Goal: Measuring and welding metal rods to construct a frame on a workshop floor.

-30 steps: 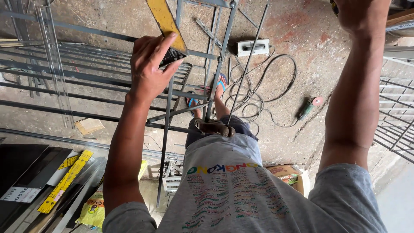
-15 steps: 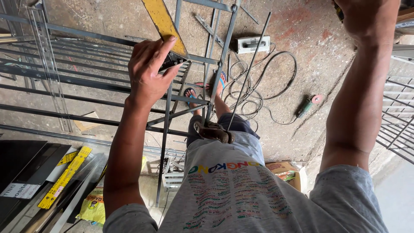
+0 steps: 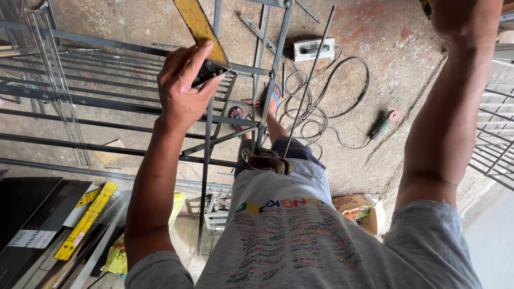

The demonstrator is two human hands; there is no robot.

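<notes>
Yellow square (image 3: pixel 199 27) gripped in left hand (image 3: pixel 184 88), blade cropped; right hand (image 3: pixel 455 16) cut off, grip unclear.

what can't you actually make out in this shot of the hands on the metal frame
- Right hand, head view: fingers cut off by the top edge, so its grip cannot be told.
- Yellow square, head view: upper end cut off by the top edge; the left hand covers part of its black base.
- Metal frame, head view: runs out past the left and top edges.
- Grinder on the floor: too small for detail.
</notes>
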